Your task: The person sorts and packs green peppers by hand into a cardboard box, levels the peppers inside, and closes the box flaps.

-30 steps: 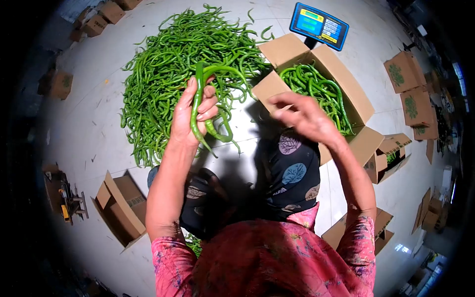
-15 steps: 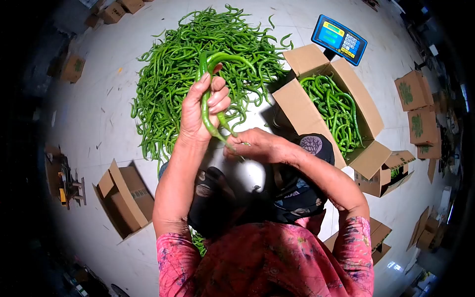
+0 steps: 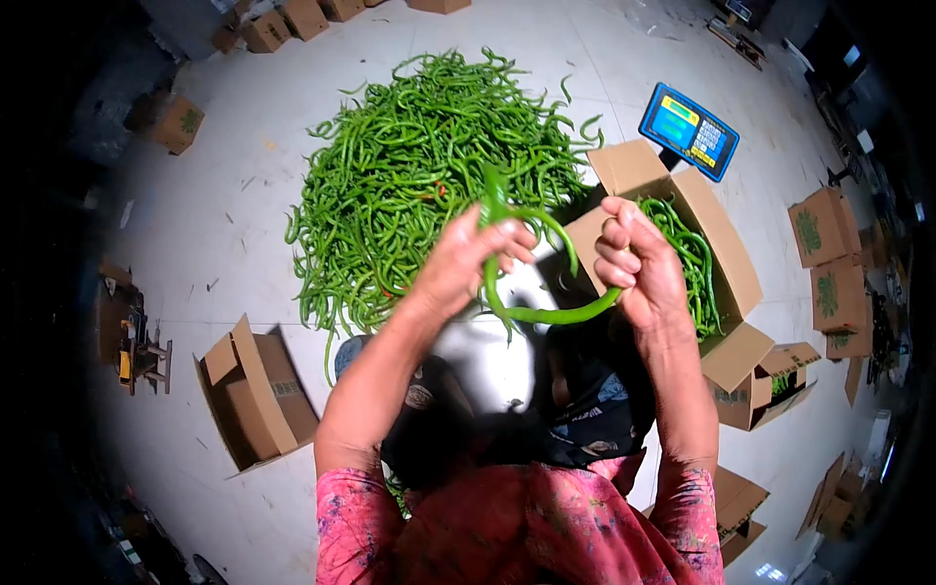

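Head view, hands [image 3: 648,268] holding peppers [image 3: 561,316], display [image 3: 689,132] lettering illegible

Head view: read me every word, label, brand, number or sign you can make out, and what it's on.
No text is legible.
Blue scale display: characters on screen and keys, too small and blurred.
Left open carton and small right open carton: dark print, too small.
Stacked cartons at right: green plant emblem, no readable words.
Pepper-filled carton: no print visible.
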Tool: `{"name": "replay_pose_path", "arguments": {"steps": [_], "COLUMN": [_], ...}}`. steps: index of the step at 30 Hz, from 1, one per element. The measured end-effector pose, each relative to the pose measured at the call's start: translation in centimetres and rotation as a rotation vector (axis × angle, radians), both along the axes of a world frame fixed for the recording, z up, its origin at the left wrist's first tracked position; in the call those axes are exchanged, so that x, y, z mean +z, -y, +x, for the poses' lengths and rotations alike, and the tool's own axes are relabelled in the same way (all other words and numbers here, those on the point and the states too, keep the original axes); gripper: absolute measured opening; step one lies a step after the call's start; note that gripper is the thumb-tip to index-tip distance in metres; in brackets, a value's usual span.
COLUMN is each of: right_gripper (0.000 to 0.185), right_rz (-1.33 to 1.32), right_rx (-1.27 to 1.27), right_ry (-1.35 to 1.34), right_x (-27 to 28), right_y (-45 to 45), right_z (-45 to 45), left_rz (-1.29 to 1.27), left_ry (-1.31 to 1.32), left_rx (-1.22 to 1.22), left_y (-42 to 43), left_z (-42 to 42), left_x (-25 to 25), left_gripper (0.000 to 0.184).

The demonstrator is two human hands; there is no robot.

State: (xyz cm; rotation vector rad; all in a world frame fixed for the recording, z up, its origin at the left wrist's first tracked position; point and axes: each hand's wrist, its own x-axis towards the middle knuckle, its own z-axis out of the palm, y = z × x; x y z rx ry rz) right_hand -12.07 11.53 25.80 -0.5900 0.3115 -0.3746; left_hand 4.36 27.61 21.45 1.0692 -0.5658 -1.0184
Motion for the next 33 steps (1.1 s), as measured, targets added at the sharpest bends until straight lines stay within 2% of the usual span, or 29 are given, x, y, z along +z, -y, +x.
{"name": "replay_pose_path", "arguments": {"steps": [2,4,6,9,12,13,14,16,17,18,19,20,22,23,24,26,29,32,33], "right_gripper": [0.02,0.022,0.022,0.029,0.041,0.054,0.054,0.049,0.042,0.046,0.054,0.06,0.059,0.056,0.053,0.047,0.039,0.038,0.039], "right_rz": [0.017,0.082,0.154,0.121,-0.253,-0.495,-0.684,-0.924,-0.934,-1.034,-1.034,-0.879,-0.67,-0.545,-0.421,-0.277,-0.136,-0.053,-0.034], "right_rx": [-0.049,-0.084,-0.123,0.028,-0.23,-0.259,-0.325,-0.23,-0.088,0.013,0.142,0.156,0.242,0.238,0.233,0.127,0.003,-0.061,-0.071], "right_ry": [0.005,0.023,0.019,0.148,-0.387,-0.487,-0.532,-0.472,-0.432,-0.473,-0.521,-0.471,-0.275,-0.251,-0.225,-0.131,-0.058,-0.053,-0.042], "right_x": [0.6,0.2,-0.7,-6.0,-2.8,-4.2,-4.4,-3.5,-3.7,-3.8,-2.9,-2.9,-5.4,-5.7,-6.1,-6.6,-7.8,-7.6,-7.5], "right_y": [1.0,2.5,3.8,7.3,4.1,4.5,4.2,3.0,2.7,1.6,-0.1,-2.2,-3.6,-4.2,-4.6,-5.0,-5.2,-5.3,-5.3], "right_z": [0.8,1.7,2.8,3.4,4.5,4.2,3.6,2.1,1.6,1.4,1.5,1.6,3.0,3.3,3.4,3.5,3.8,4.0,4.2], "left_rz": [0.069,0.002,0.021,0.002,0.081,0.103,0.152,0.108,0.107,0.105,0.138,0.192,0.286,0.222,0.167,0.038,0.031,0.109,0.074], "left_ry": [0.284,0.306,0.437,0.209,0.237,0.218,0.264,0.213,0.239,0.269,0.32,0.484,0.815,0.705,0.763,0.958,1.034,0.987,0.997], "left_rx": [-0.129,-0.264,-0.319,-0.344,-0.226,-0.108,-0.006,0.172,0.218,0.261,0.275,0.278,0.285,0.194,0.108,0.117,0.176,0.139,0.197], "left_y": [0.2,0.4,0.5,1.2,1.0,0.9,0.8,0.6,0.4,0.4,0.5,0.7,1.0,1.2,1.1,1.2,1.0,1.0,1.2], "left_z": [-1.3,-2.3,-3.1,-4.4,-3.8,-3.6,-2.9,-1.5,-1.0,-0.8,-0.8,-1.0,-2.1,-3.1,-3.5,-3.6,-3.9,-4.5,-4.6], "left_x": [0.7,-0.1,-0.9,-1.3,-0.7,-0.1,-0.3,-0.8,-0.5,-0.1,0.2,0.1,-0.2,-0.6,-1.6,-2.4,-2.2,-0.7,-1.3], "left_gripper": [0.038,0.039,0.037,0.037,0.044,0.042,0.04,0.037,0.035,0.033,0.031,0.03,0.029,0.031,0.033,0.037,0.04,0.047,0.042]}}
